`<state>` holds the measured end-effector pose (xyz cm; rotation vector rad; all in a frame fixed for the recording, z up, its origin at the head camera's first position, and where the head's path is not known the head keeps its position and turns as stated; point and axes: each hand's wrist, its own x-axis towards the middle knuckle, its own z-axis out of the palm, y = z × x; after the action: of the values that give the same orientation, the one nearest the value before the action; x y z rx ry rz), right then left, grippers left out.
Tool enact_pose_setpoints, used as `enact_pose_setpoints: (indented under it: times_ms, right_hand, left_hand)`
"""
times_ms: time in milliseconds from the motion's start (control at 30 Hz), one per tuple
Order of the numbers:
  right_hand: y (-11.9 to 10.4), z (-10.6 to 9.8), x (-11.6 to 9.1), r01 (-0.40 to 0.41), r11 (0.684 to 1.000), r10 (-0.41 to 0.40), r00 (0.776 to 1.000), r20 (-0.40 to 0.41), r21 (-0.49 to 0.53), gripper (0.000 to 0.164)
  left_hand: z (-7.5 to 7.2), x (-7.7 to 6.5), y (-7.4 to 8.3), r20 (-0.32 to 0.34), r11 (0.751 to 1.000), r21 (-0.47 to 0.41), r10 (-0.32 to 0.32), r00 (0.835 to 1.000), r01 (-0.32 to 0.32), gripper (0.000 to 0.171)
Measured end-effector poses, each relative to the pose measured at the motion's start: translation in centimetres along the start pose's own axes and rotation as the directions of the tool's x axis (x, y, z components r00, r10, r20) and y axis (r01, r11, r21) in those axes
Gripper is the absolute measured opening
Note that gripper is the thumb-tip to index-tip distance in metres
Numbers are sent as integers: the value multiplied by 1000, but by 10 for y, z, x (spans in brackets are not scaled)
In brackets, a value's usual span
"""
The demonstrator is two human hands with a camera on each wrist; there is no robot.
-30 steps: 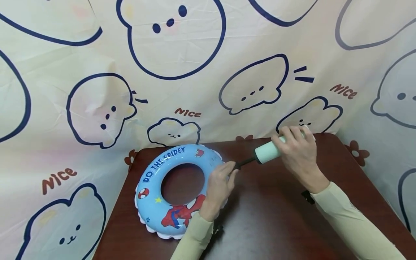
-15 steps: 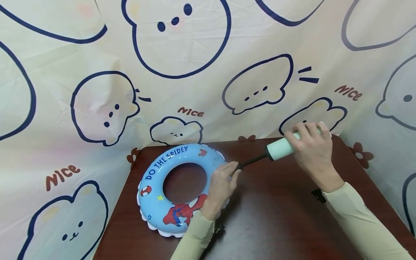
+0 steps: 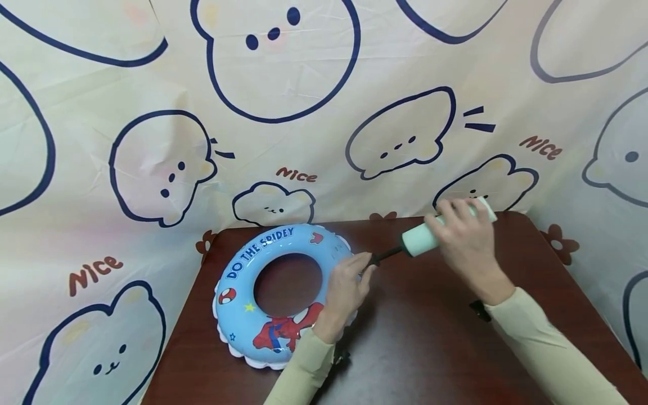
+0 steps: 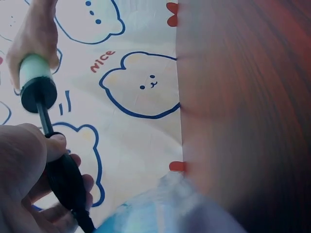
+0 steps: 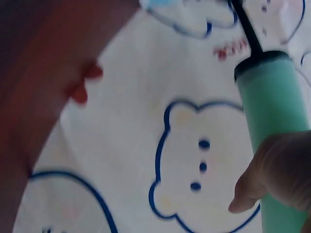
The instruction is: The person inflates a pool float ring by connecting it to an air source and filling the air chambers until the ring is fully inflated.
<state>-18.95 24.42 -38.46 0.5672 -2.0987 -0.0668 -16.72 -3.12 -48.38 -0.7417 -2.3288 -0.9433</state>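
A blue inflatable swim ring (image 3: 238, 332) with "DO THE SPIDEY" lettering and a red cartoon figure lies on the brown table. The right hand (image 3: 466, 242) grips the mint-green barrel of a hand air pump (image 3: 419, 239), which is tilted above the table. In the left wrist view, the left hand (image 4: 29, 170) wraps round the pump's black end piece (image 4: 67, 179), whose narrow tip points down toward the ring. A short length of black rod (image 3: 390, 253) shows between the hands. The ring's valve is hidden by the left hand.
A pale curtain (image 3: 304, 146) with bear drawings and "Nice" lettering hangs behind and beside the table (image 3: 415, 349). The table's back edge runs close to the curtain.
The right hand and pump barrel first move away to the upper right, baring more rod, then come back toward the left hand. The left hand keeps its place by the ring.
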Motion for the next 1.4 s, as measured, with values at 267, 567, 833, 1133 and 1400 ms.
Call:
enact_pose_setpoints:
  times_ms: [267,567,833,1133,1400]
  right_hand:
    - [-38,16,10,33,999,-33,999,5,-18,30]
    - [-65,28,10,53,998,-53,998,18,-35,32]
    - [-79,37,10,43,998,-44,999,-31,-39,23]
    - [-76,35,10,47,999,-47,999,10,-14,33]
    - [-66,34,12,60,998,-61,996,64,20,38]
  left_hand:
    - [-3,0,0,-24,999,-9,-38,999,38,14]
    - [-5,0,-1,-38,1000,3,-27,999,27,14]
    - [-5,0,-3,-32,1000,16,-26,999,27,12]
    - [-9,0,-2,-17,998,5,-64,998,65,22]
    - [-12,2,4,48,986,-27,-160,986,162,35]
